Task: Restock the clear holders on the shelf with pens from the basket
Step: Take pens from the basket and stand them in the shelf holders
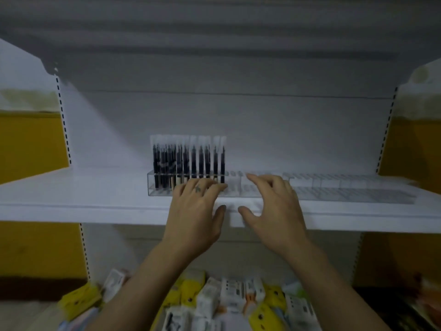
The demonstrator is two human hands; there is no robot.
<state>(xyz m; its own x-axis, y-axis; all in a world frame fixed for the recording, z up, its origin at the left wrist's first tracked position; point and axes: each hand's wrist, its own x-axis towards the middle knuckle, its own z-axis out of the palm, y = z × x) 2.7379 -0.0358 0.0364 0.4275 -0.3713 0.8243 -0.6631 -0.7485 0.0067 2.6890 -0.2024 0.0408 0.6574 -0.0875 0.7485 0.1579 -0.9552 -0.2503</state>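
Reaching over the white shelf (83,199), both hands meet at the clear holder (334,187), fingers spread and loosely bent, gripping nothing. The left hand (195,211) lies against the holder's front, just below the dark pens (188,161) standing upright in its left slots. The right hand (274,206) covers the slots beside them. White and yellow packets (229,297) lie heaped below.

Your view is dim, bluish and blurred. Well above your left hand (195,211), shadow bands darken the back panel (238,68); edges bow.
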